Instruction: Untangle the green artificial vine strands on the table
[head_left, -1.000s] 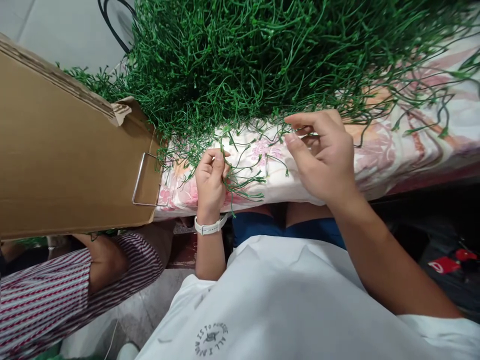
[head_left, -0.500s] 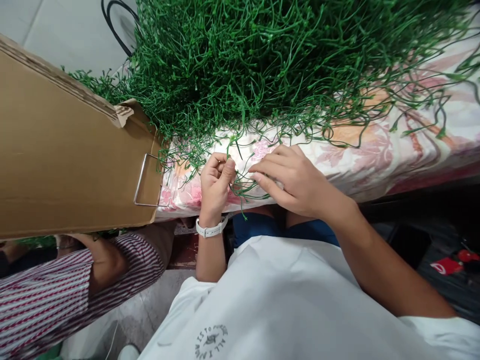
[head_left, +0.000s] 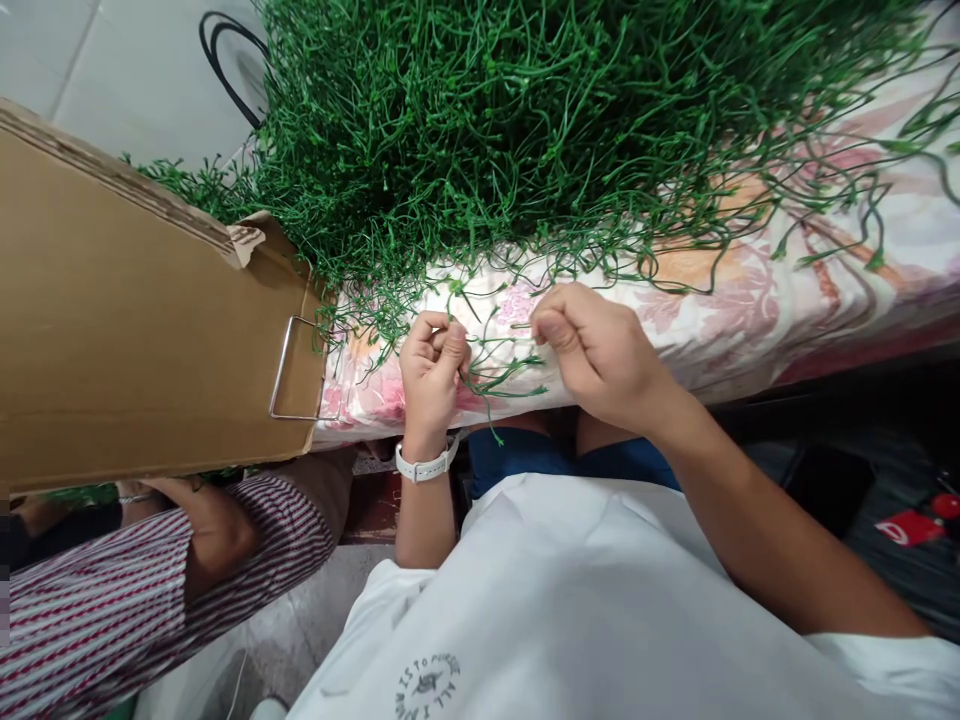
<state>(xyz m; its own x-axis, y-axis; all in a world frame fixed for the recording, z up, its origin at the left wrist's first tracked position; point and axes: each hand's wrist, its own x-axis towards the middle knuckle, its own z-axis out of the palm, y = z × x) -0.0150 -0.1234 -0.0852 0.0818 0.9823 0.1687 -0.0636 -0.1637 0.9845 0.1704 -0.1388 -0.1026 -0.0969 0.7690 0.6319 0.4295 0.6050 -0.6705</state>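
Note:
My left hand (head_left: 435,358), with a white watch on its wrist, is closed on an artificial green grass sprig (head_left: 501,382). The sprig's thin stems fan out to the right and hang down below the fingers. To the right, my right hand (head_left: 600,345) is closed in a pinch, thumb against curled forefinger. A short thin green strand (head_left: 520,326) shows at its fingertips; where it joins the sprig I cannot make out. Just beyond both hands lies a big heap of the same green artificial grass (head_left: 510,130), its loose strands spilling over a floral cloth (head_left: 742,310).
A cardboard box side (head_left: 150,320) stands to the left, with a bent metal wire (head_left: 281,370) at its edge. Another person's striped sleeve (head_left: 97,590) is at lower left. A black cable (head_left: 217,60) loops behind. A red object (head_left: 911,525) lies low on the right.
My right hand has drawn back a little to the right, its spread fingers now curled into a pinch. My left hand keeps hold of the sprig in nearly the same spot.

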